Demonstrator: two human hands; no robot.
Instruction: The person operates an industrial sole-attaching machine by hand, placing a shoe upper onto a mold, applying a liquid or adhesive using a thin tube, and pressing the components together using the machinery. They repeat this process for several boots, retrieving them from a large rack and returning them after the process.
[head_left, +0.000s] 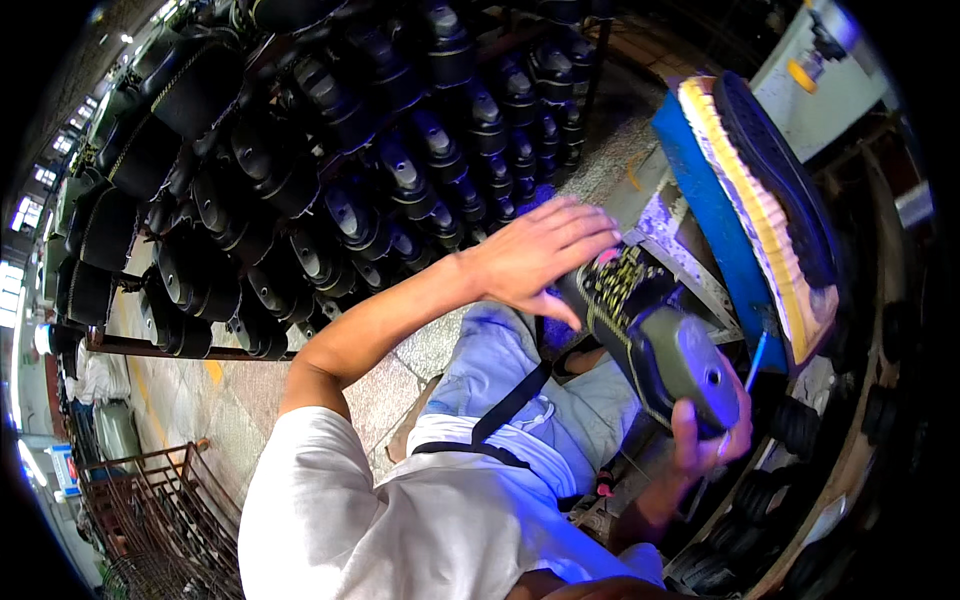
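A dark shoe upper (640,345) with yellow-flecked laces is stretched over a grey shoe last, whose top shows a round hole. It hangs tilted in front of my lap, toe toward the upper left. My left hand (545,255) is laid over the toe end, fingers along one side and thumb on the other, hiding the toe. At the heel end my right hand (715,435) grips the shoe, thumb on the near side and fingers curled behind. A thin light-blue stick (759,358) shows beside the right fingers; I cannot tell whether they hold it.
Ahead and left stands a rack (190,348) crowded with dark shoes on lasts. On the right, a blue panel (700,190) carries a thick cream and black pad (765,210). Dark shoes lie on shelving (850,420) at far right. A rusty metal cart (160,490) is at lower left.
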